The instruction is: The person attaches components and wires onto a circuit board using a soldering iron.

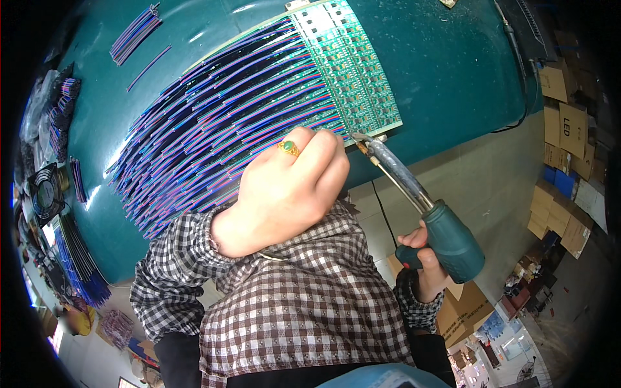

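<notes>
Nearest, below the circuit board panel [352, 71], is the person's checked apron [304, 310]. To the panel's lower right, the right hand [430, 268] has its fingers wrapped around the grip of a green soldering gun [456, 242]. The gun's metal barrel slants up and left, its tip at the panel's near corner; whether it touches is too small to tell. Just below that corner, the left hand [284, 187], wearing a green-stoned ring [288, 148], has its fingers curled close together; what their tips hold is hidden.

From the panel's left side, rows of blue, red and green wires [194, 129] fan out over the green table [453, 71]. Farther off, a small wire bundle [136, 33] lies well to the panel's left, a single strand [149, 68] near it. Well to the panel's right, beyond the table, stand cardboard boxes [569, 129].
</notes>
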Motion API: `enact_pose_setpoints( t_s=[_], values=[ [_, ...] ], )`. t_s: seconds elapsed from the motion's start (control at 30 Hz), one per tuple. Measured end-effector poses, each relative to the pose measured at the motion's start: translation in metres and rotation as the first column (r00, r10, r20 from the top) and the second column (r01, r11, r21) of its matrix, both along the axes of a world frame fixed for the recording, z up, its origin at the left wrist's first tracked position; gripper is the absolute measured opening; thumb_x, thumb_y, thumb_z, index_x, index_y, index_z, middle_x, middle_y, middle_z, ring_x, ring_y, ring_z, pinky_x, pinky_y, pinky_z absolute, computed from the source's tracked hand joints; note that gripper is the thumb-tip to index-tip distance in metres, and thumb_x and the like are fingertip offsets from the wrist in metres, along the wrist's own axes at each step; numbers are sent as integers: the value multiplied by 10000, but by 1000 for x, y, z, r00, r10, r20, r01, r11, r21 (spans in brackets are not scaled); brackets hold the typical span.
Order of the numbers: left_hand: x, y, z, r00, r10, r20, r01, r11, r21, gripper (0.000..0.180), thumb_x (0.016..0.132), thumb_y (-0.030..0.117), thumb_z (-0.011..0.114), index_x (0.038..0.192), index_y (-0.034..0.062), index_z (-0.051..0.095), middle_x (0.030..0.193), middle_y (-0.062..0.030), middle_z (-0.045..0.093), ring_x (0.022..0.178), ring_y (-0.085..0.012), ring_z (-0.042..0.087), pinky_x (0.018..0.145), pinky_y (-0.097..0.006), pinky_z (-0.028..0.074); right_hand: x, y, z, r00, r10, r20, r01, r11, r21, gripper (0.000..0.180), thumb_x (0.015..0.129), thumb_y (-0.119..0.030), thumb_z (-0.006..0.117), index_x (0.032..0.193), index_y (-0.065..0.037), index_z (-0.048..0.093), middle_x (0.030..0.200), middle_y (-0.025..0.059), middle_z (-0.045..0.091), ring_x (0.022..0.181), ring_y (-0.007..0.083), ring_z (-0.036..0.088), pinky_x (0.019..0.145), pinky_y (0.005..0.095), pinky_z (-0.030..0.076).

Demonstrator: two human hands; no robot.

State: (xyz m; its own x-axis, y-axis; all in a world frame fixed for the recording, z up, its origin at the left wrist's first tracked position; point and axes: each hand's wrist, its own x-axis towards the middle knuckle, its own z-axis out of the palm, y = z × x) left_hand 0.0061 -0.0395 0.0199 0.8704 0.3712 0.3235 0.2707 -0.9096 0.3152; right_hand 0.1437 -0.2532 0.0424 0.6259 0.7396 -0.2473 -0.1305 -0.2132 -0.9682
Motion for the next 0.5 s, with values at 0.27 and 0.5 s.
enact_pose_setpoints(
  t_s=[0.27, 0.5],
  values=[
    [-1, 1, 1, 1000, -2, -18, 2, 1000, -7, 277, 673, 30, 663, 946, -10, 660, 875, -79, 575, 689, -187, 561, 564, -273, 468, 0, 1, -2, 1000, 7, 9, -7, 1000, 11, 514, 821, -190, 671, 1164, 148, 491, 817, 110, 576, 750, 226, 601, 727, 402, 560],
    [2, 0, 1, 1000, -6, -12, 6, 1000, 6, 269, 680, 32, 664, 945, -9, 660, 877, -77, 575, 690, -184, 561, 564, -272, 468, 2, 0, -1, 999, 7, 32, -6, 1000, -21, 513, 826, -203, 671, 1158, 145, 494, 821, 106, 576, 753, 223, 601, 724, 392, 561]
  ],
)
